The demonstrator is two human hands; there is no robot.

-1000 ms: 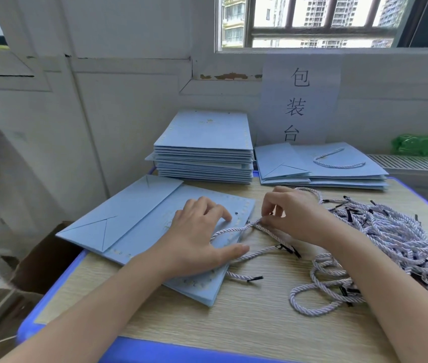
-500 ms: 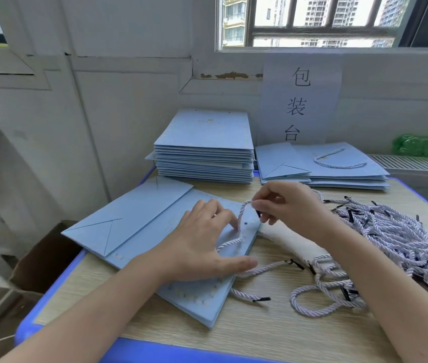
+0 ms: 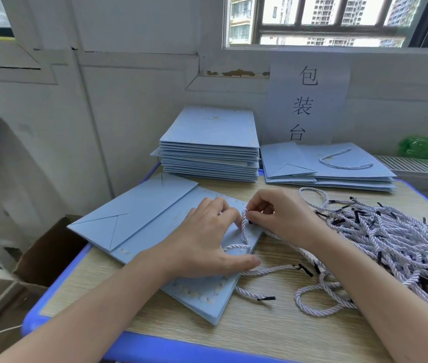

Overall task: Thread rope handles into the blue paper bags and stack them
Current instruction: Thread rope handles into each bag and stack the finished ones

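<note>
A flat blue paper bag lies on the table in front of me. My left hand presses on its right part, fingers spread and thumb stretched toward the bag's edge. My right hand pinches the black-tipped end of a white rope handle just above the bag's top right corner. The rope loops down over the bag and trails off to the right. A heap of loose rope handles lies at the right.
A tall stack of flat blue bags stands at the back centre. A lower stack of bags with rope handles lies at the back right. A paper sign hangs on the wall. A cardboard box sits left of the table.
My right hand lifted the rope end from the table edge up to the bag's top corner, then lowered it closer to the bag. My left hand stays pressed on the bag.
</note>
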